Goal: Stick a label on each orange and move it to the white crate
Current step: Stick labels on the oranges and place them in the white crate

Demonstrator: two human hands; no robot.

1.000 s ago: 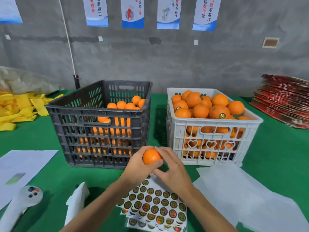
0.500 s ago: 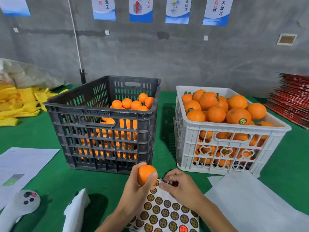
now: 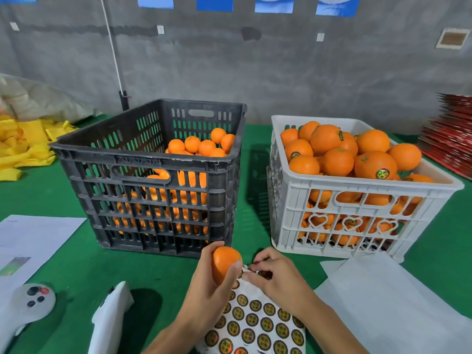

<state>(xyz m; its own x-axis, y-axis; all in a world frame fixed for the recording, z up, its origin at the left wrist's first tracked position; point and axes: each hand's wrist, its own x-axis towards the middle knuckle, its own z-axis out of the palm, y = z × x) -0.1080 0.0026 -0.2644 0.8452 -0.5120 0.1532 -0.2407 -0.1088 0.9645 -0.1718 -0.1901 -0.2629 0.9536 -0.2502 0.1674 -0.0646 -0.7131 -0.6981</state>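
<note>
Left hand (image 3: 217,284) wraps the orange (image 3: 224,263), held up just above the top edge of the sheet (image 3: 260,325); right hand (image 3: 273,274) has fingertips pinched at that same edge, apparently peeling a label (image 3: 263,274) — whether it's actually lifted off the backing, can't tell. Orange looks unlabelled on the side facing camera. Risks from here, my read: label folds on itself or sticks to a fingertip while peeling, since it's small and the pinch covers most of it; sheet isn't pinned by anything but the wrists, so a hard pull could drag it instead of freeing the label. Waxy curved peel means a lightly pressed label may lift at the rim. White crate (image 3: 357,190), beyond the sheet to the right, is heaped above its rim, so a dropped orange could roll off the pile onto the cloth. Black crate (image 3: 153,180), beyond the sheet to the left, holds the unlabelled stock; mixing the two is the other failure.
</note>
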